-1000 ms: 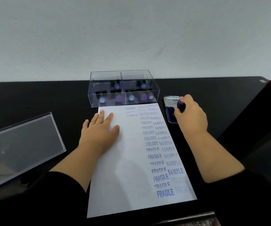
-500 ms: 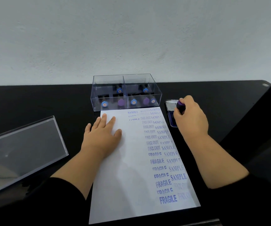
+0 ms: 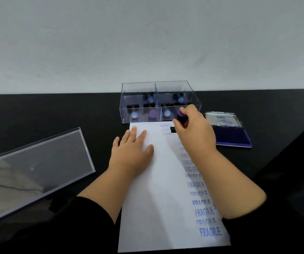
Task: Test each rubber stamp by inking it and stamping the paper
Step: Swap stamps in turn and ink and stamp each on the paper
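A white sheet of paper (image 3: 153, 198) lies on the black table, its right side covered with blue SAMPLE, FAX OUT and FRAGILE prints. My left hand (image 3: 132, 151) rests flat on the sheet's upper left. My right hand (image 3: 193, 132) grips a purple-topped rubber stamp (image 3: 181, 117) and holds it down at the top of the paper, its black base showing by my fingers. The open blue ink pad (image 3: 230, 138) sits to the right of the paper.
A clear divided box (image 3: 158, 88) behind the paper holds several stamps with blue and purple tops. Its clear lid (image 3: 37, 162) lies at the left. A white wall runs behind the table (image 3: 56, 110). A dark object fills the right edge.
My right hand has carried the stamp from the ink pad leftward onto the top of the paper. The ink pad is now uncovered. My left hand has stayed on the sheet.
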Motion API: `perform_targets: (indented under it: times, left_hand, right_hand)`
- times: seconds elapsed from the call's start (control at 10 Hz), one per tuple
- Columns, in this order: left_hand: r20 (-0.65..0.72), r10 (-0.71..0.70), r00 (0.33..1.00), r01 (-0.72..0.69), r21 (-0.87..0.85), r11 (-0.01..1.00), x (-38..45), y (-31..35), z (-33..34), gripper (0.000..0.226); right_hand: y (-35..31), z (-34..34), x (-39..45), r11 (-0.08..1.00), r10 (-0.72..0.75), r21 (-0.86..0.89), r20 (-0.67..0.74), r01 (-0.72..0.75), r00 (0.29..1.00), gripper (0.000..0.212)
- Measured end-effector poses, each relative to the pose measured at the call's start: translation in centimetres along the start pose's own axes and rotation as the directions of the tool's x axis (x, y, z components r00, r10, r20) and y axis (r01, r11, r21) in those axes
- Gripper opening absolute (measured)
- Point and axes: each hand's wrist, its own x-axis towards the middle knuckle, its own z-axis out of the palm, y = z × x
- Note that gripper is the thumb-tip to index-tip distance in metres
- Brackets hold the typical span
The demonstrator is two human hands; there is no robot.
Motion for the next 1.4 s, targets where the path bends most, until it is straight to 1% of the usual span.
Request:
perform_targets:
  times: [0.2,0.4,0.5,0.7,1.1,1.2,1.4]
  left_hand:
    - [0.003,0.002,1.000,-0.002,0.003,1.000,0.1,0.0,0.0,0.058]
    - [0.010,-0.001,1.000,0.000,0.021,1.000,0.2,-0.1,0.0,0.058]
    - [0.015,-0.003,1.000,0.003,0.029,1.000,0.2,-0.1,0.0,0.058]
    - [0.011,-0.003,1.000,0.003,0.021,1.000,0.2,0.0,0.0,0.058]
    - [0.016,-0.004,1.000,0.003,0.023,1.000,0.2,0.0,0.0,0.058]
    - [0.013,0.000,1.000,0.000,0.018,1.000,0.2,0.0,0.0,0.058]
    - [0.007,-0.004,1.000,0.004,0.001,1.000,0.0,0.0,-0.1,0.057]
  right_hand:
    - [0.4,1.5,-0.7,1.000,-0.012,0.002,0.093,0.012,0.996,0.025]
    - [0.2,2.1,-0.8,0.999,-0.031,-0.012,0.104,0.033,0.994,0.024]
    - [0.2,2.3,-0.8,0.998,-0.036,-0.047,0.111,0.041,0.993,0.023]
    - [0.3,2.8,-0.7,0.996,-0.026,-0.077,0.133,0.037,0.991,0.027]
    - [0.3,2.9,-0.9,0.997,-0.015,-0.075,0.113,0.023,0.993,0.026]
    - [0.3,2.4,-1.0,0.999,-0.020,-0.047,0.104,0.025,0.994,0.025]
    - [1.3,0.8,-0.3,0.991,0.079,0.107,-0.042,-0.074,0.996,0.020]
